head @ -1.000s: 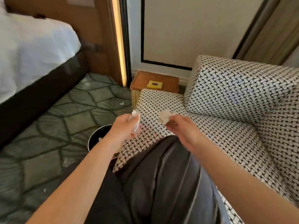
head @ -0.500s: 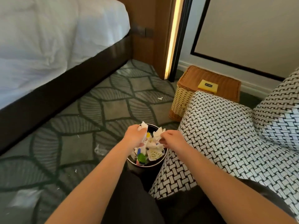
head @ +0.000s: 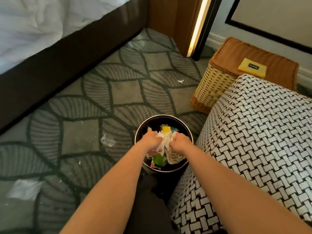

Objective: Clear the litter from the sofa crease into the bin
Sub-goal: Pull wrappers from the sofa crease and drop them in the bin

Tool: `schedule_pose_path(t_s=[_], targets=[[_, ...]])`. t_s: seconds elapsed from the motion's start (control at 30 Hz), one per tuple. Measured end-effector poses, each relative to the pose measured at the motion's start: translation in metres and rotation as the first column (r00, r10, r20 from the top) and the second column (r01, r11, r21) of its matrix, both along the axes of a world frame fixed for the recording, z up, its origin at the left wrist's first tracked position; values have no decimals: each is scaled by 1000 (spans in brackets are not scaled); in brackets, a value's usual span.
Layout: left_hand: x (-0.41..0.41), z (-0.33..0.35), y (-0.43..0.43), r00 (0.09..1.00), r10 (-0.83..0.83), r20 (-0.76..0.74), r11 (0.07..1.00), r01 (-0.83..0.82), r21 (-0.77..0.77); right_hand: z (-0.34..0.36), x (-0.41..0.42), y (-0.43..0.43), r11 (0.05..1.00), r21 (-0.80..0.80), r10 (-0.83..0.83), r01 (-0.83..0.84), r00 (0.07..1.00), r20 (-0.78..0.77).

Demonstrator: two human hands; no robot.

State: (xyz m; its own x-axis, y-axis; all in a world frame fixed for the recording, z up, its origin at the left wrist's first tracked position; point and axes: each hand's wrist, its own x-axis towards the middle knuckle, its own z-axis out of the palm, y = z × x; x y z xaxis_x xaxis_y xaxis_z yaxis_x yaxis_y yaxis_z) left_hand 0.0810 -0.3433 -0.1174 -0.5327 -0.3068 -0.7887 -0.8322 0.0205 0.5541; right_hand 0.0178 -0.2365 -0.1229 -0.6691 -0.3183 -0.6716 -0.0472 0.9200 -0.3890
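head view — litter: crumpled white and coloured paper scraps [head: 164, 141], piled in the round black bin [head: 150, 123] beside the black-and-white woven sofa [head: 253, 132]
handling: likely light, soft, crushable — bunch anywhere
left hand [head: 151, 141]: curled into scraps, inside the rim
right hand [head: 181, 142]: likewise gripping scraps, near the left

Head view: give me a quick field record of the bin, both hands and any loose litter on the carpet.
bin: black, round, on the carpet beside the sofa, nearly full of litter
left hand: in bin mouth, fingers curled into litter; grip unclear
right hand: in bin mouth, curled likewise; grip unclear
loose on carpet: clear wrapper, white scrap
wicker basket: past the sofa end, yellow card on lid
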Motion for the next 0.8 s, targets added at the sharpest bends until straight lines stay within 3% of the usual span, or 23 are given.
schedule_pose_path(t_s=[0.2,0.37,0.57,0.8], targets=[[0,-35,-8,987,-163,9,982,163,-95,-28,-4,-17,990,140,28,-30,999,21],[0,-53,-19,973,-229,-9,955,223,-197,-46,-3,-26,971,161,164,-176,983,87],[4,-46,-21,963,-268,-9,922,254,-291,-39,2,-25,988,68,133,-138,989,65],[13,11,-6,915,-402,-31,836,352,-421,31,-6,7,992,-38,124,-124,992,-25]])
